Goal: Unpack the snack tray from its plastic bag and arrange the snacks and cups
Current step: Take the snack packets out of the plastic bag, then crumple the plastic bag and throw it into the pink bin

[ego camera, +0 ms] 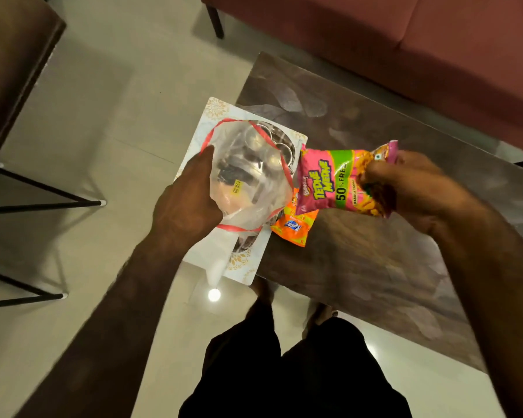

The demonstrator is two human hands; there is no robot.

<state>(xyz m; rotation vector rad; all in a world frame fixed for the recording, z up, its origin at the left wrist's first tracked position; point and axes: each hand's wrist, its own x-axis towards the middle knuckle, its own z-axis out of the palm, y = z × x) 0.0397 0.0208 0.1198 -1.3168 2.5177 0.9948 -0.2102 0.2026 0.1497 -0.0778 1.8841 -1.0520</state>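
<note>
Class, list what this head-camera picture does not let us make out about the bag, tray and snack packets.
Steel cups: head view, the plastic bag veils them; count unclear.
Orange packet: head view, the pink packet covers its top; name too small.
Left hand: head view, fingers hidden behind the bag.
Tray: head view, middle covered by the bag.

Glossy dark-brown tabletop (360, 267) with a faint leaf pattern, running from centre frame toward lower right. Maroon sofa (375, 40) just beyond its far edge, one dark sofa leg (216, 22) showing on pale tiled floor (118, 116). At left, a brown seat (9, 70) on thin black metal legs (43, 188) with white tips; a round bright light reflection (214, 294) on the floor near the tabletop's near corner.
</note>
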